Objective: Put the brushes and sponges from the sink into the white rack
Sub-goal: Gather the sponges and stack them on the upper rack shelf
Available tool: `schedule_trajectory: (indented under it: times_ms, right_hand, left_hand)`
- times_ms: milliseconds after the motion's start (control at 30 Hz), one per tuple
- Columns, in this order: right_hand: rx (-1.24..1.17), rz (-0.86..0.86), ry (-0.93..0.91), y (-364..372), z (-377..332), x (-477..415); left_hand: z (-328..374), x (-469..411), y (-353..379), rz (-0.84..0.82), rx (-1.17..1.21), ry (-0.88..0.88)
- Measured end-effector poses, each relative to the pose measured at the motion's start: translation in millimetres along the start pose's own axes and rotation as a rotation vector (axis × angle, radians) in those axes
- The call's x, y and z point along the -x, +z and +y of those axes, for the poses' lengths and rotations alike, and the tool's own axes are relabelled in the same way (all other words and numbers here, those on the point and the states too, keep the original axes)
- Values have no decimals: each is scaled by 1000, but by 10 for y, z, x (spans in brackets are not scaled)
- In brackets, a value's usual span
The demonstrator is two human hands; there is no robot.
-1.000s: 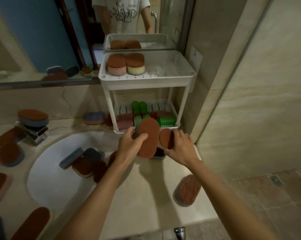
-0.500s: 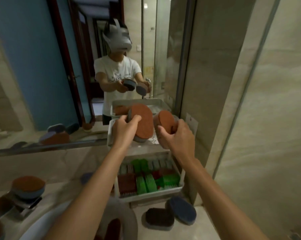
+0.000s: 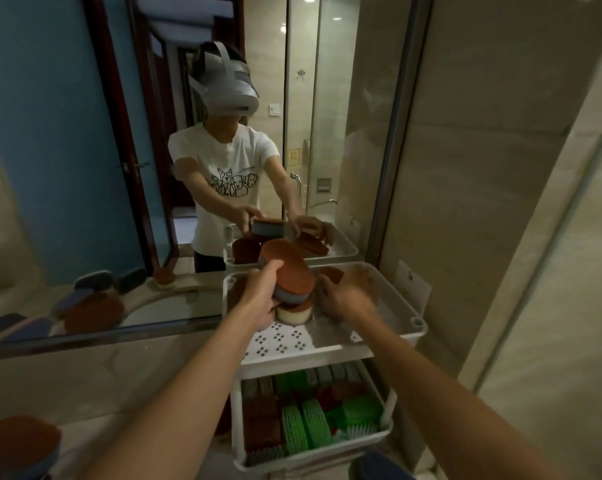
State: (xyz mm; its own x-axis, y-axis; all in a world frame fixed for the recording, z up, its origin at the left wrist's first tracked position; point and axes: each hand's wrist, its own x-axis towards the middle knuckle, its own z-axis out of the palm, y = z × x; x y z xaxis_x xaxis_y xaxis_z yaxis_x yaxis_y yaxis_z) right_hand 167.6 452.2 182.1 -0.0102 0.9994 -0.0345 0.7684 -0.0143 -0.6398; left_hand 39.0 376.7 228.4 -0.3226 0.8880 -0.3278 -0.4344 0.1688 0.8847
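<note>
I see mirror (image 3: pixel 67 150) straight ahead | beige tiled wall (image 3: pixel 500 185) at right | white wall plate (image 3: pixel 413 284) near mirror's edge

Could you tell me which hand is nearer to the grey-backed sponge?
Left: the left hand grips the grey-backed sponge; the right hand is just right of it, over the rack.

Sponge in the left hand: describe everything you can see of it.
The grey-blue sponge is oval, with a rust-brown scouring face over a thicker grey-blue foam body. It is tilted, with the brown face turned up toward the camera. The left hand grips its near-left edge, fingers curled round it. It is held over the top shelf of the white rack, directly above a cream-bodied sponge; whether the two touch is unclear.
</note>
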Motion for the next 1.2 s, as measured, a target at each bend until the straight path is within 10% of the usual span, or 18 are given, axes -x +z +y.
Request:
schedule_trajectory:
  times_ms: [400,967,1200]
  right_hand:
    - [-28,-255,-256,-479,-106,456]
    - [-206,66,-515,-510,-1,602]
    - [-140,257,-270,-581,192,500]
  left_hand:
    - [35,-124,-58,-10,117,-27]
    - [76,-105,413,-167,-70,110]
    - [-62,-172,441,-304,-1054,604]
